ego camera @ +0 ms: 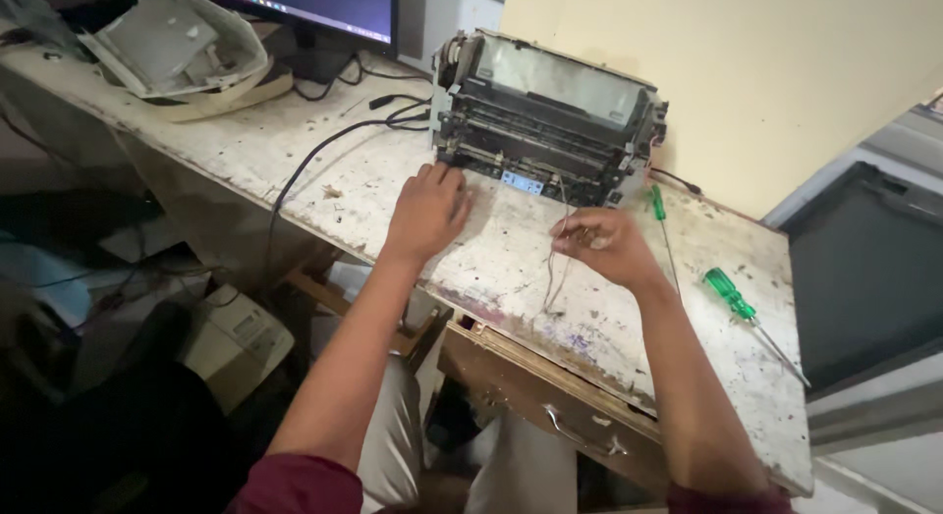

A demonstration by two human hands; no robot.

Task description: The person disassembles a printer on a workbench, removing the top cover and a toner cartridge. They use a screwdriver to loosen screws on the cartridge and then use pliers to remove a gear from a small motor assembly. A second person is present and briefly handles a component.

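Left hand [427,208] flat, fingers loose, against stripped printer chassis [545,116]—likely heavy, rigid, sharp-edged, best gripped by side frames; right hand [601,244] pinches thin, limp wire [556,269].

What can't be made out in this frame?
- Head view: what the right hand pinches; its curled fingers hide it, only thin wires hang below.
- Left hand fingertips: against the printer, contact unclear.
- Monitor: cut by the top edge.
- Under the desk: too dark.

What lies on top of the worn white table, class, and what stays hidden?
On the table: an opened printer, two green screwdrivers, cables, both hands. The left hand covers the printer's front corner; the drawer's inside is hidden.
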